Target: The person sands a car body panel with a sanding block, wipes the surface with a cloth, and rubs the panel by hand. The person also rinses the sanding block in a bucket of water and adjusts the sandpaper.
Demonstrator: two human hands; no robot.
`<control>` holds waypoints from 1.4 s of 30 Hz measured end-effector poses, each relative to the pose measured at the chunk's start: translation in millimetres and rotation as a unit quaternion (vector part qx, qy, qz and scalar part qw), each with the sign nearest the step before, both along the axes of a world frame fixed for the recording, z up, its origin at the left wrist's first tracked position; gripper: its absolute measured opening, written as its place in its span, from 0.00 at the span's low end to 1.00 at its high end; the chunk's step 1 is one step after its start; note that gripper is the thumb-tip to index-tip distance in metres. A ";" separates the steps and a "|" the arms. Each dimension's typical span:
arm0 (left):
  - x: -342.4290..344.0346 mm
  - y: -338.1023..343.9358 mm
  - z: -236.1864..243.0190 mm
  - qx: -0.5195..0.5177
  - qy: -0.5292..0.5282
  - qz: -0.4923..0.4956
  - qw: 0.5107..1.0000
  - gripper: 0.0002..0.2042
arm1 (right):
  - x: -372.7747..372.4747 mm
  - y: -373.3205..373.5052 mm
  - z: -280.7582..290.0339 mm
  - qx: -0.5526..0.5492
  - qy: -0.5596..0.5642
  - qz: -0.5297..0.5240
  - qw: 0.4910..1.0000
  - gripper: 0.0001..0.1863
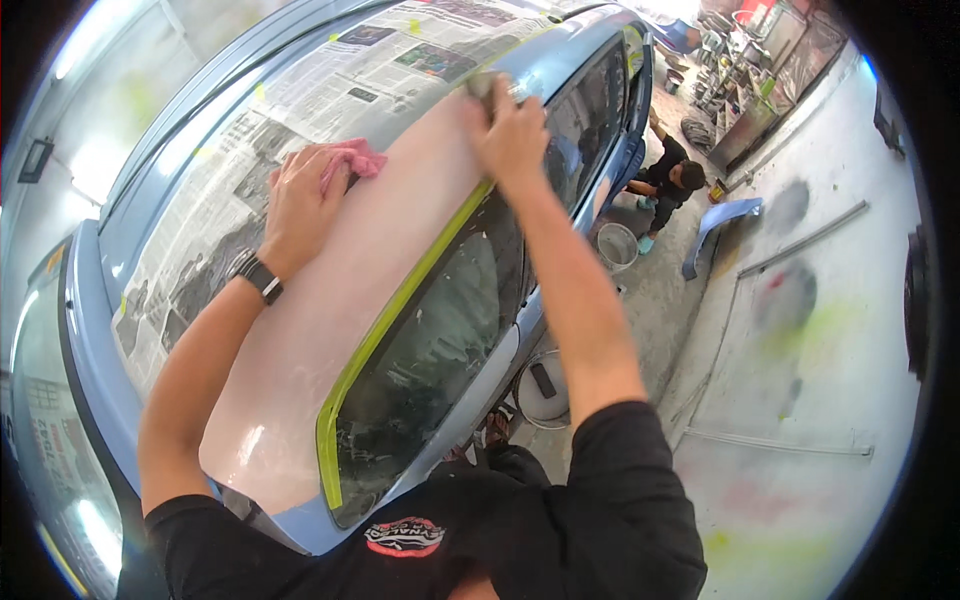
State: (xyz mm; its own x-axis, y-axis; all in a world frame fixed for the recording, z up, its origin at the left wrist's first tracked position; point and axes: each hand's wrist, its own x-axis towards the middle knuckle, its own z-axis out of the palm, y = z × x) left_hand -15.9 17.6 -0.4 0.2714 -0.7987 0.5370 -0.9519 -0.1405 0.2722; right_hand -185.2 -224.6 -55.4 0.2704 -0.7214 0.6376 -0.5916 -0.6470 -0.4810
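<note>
**While a blue car [535, 60] fills the bay, two hands work along its pale panel**

Spread over the car's upper surface, newspaper sheets [290, 100] run along the left of the bare section, with blue paint showing beyond them. The pale panel [340, 300], a matt pinkish-white, lies between that paper and the dark side window [430, 350], sweeping from the far end of the glass down toward the person's chest. Off to the right, a second person [668, 165] in dark clothing is crouched on the floor, near a detached blue part [722, 213]. A pale bucket [617, 245] stands just beside that person; nearer, by the car's side, is a round-topped container [545, 405] with a dark, flat object [543, 380] on it. Yellow-green tape [327, 455] traces the window's edge and turns at the lower corner.

Both bare hands are over the panel, well apart. The left hand [300, 205], a dark watch [262, 278] at its wrist, is curled around a bunched pink cloth [358, 160], at the seam of newspaper and panel. Farther up, the right hand [512, 130] has its fingers closed about a small grey-brown block [482, 88] at the panel's far end; its underside is hidden.
</note>
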 end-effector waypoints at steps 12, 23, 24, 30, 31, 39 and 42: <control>9.1 14.2 0.2 -0.021 0.011 -0.011 1.000 0.11 | 2.1 103.3 -30.2 -0.064 0.012 0.128 0.990 0.44; 25.5 11.9 -19.5 -0.054 0.049 0.010 0.997 0.13 | 21.6 126.4 -32.0 -0.048 0.033 0.112 0.992 0.44; 29.0 17.3 -20.0 -0.083 0.079 0.008 0.993 0.14 | 15.7 167.0 -39.3 -0.100 0.020 0.136 0.985 0.43; 19.3 2.1 -14.8 -0.096 0.036 -0.009 0.995 0.14 | 5.5 -5.3 6.3 -0.002 0.048 0.031 0.998 0.40; 13.5 -3.2 -15.6 -0.098 0.038 -0.003 0.994 0.14 | 5.8 -33.5 9.2 0.002 0.047 -0.001 0.999 0.41; 38.1 16.2 -26.1 -0.122 0.043 0.040 0.991 0.14 | 22.2 199.9 -26.2 -0.066 0.018 0.140 0.988 0.42; 30.5 12.2 -17.0 -0.127 0.056 0.028 0.990 0.14 | 14.2 166.1 -20.8 -0.096 0.020 0.149 0.984 0.41</control>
